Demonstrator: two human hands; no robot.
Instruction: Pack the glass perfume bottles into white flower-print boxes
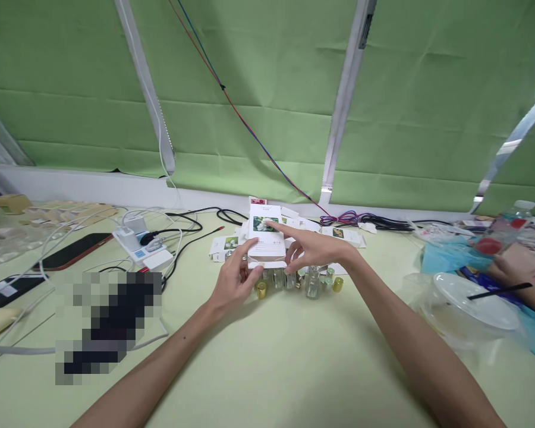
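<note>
Both hands hold a small white carton [266, 238] upright over a cluster of glass bottles [312, 283] mid-table. The left hand [232, 282] pinches its lower left edge; the right hand [312, 246] lies spread across its front. Bare table [267, 356] lies open toward the near edge. More cartons [225, 245] and cables [182, 226] crowd behind. A blurred patch hides something at left; another person's hand [524, 267] is cut off at right.

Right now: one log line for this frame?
left hand: holds white carton | right hand: on carton front | below: small glass bottles, gold caps
</note>
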